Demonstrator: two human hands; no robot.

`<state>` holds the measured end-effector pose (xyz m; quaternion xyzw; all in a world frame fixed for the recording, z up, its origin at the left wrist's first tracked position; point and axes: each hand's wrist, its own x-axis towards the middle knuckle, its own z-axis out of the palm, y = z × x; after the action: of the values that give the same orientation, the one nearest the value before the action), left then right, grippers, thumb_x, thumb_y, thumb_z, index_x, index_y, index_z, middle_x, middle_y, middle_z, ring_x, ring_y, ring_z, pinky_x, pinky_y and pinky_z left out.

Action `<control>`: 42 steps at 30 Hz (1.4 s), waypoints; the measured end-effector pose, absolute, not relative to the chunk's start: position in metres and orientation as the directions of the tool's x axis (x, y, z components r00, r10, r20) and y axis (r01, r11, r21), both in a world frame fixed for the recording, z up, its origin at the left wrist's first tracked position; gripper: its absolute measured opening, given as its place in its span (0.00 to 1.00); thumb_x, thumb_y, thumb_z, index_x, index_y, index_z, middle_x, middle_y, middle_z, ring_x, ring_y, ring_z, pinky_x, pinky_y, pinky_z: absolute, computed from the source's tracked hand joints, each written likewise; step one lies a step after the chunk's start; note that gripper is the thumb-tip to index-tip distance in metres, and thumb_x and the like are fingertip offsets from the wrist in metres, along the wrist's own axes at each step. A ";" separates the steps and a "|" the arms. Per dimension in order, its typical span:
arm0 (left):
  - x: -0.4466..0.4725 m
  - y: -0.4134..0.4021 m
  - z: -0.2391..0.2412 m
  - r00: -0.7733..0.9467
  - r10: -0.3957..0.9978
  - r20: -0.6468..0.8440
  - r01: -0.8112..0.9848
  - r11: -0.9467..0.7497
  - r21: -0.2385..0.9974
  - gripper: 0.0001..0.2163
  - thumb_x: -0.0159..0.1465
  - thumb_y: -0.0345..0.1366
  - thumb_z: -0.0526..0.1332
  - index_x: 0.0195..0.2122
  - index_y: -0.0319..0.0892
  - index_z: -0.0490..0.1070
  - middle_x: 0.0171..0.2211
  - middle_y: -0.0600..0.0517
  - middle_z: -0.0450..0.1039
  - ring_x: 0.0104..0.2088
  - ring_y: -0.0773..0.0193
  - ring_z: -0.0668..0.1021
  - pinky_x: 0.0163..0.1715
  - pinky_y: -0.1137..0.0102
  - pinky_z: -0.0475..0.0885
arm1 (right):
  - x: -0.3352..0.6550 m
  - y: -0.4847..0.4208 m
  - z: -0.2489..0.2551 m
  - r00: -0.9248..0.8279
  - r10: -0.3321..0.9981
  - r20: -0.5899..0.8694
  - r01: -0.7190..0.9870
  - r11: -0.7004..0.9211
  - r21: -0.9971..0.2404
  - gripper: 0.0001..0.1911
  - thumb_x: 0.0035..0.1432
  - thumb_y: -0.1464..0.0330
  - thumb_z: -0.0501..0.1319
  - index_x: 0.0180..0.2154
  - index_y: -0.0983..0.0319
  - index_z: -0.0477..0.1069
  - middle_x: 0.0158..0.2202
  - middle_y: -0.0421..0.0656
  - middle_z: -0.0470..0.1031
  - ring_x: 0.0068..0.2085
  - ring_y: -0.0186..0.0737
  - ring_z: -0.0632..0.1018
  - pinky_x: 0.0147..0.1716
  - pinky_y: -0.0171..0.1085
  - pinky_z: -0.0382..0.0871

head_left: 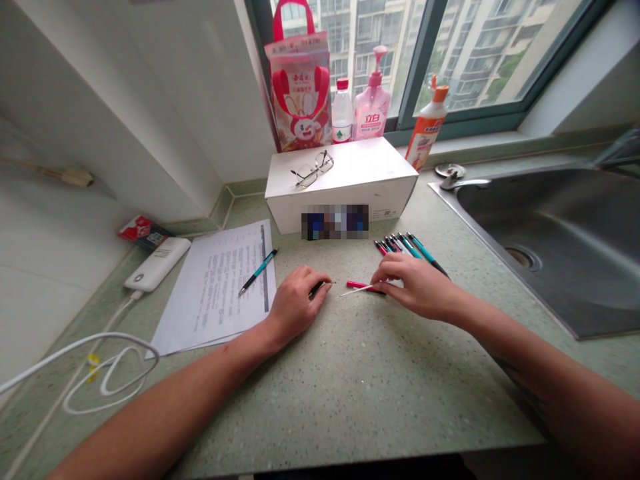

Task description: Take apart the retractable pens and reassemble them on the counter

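Note:
My left hand (297, 303) rests on the green countertop (350, 387), fingers curled round a small dark pen part (319, 288) whose tip points right. My right hand (417, 285) lies just to the right, fingers pinched on a red pen barrel (361, 286) and a thin white refill (354, 291) that sticks out toward the left hand. Behind the right hand several pens (407, 245), teal, red and black, lie side by side.
A white box (345, 183) with glasses (313, 169) on it stands behind. Papers (220, 287) with a teal pen (259, 271), a power bank (157, 263) and white cable (100, 367) lie left. A steel sink (550, 233) sits right. Bottles and a bag line the windowsill.

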<state>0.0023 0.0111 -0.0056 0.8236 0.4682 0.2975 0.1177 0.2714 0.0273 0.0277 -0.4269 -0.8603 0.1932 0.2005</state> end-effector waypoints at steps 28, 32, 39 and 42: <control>0.005 0.001 -0.004 0.558 0.648 0.519 0.383 -0.756 0.531 0.06 0.69 0.37 0.63 0.43 0.40 0.74 0.34 0.49 0.80 0.31 0.65 0.79 0.34 0.70 0.76 | 0.239 -0.001 0.017 -0.634 0.744 0.210 0.592 0.642 -0.488 0.09 0.69 0.64 0.57 0.39 0.60 0.73 0.36 0.44 0.77 0.35 0.39 0.76 0.34 0.37 0.65; 0.004 0.002 -0.004 0.475 0.687 0.550 0.446 -0.726 0.523 0.06 0.69 0.36 0.63 0.44 0.41 0.74 0.35 0.49 0.80 0.34 0.64 0.79 0.35 0.68 0.76 | 0.240 0.002 0.021 -0.565 0.803 0.190 0.644 0.573 -0.507 0.14 0.71 0.62 0.53 0.37 0.60 0.72 0.32 0.44 0.77 0.32 0.39 0.75 0.31 0.37 0.63; 0.003 0.006 -0.002 0.389 0.742 0.546 0.499 -0.668 0.552 0.06 0.70 0.36 0.62 0.38 0.41 0.75 0.32 0.50 0.79 0.33 0.63 0.78 0.35 0.67 0.73 | 0.241 0.005 0.023 -0.493 0.865 0.096 0.621 0.427 -0.658 0.17 0.71 0.62 0.51 0.32 0.60 0.72 0.29 0.42 0.76 0.30 0.37 0.74 0.30 0.36 0.62; 0.002 0.006 -0.003 0.368 0.748 0.552 0.500 -0.660 0.561 0.08 0.70 0.38 0.61 0.36 0.40 0.75 0.30 0.50 0.78 0.31 0.63 0.77 0.34 0.67 0.72 | 0.240 0.004 0.020 -0.452 0.881 0.141 0.615 0.422 -0.666 0.12 0.68 0.62 0.56 0.35 0.60 0.72 0.31 0.42 0.76 0.30 0.37 0.74 0.29 0.36 0.62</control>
<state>0.0024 0.0058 -0.0031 0.8131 0.3837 0.4109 0.1513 0.2402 0.0041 0.0204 -0.4631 -0.8072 0.2728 0.2439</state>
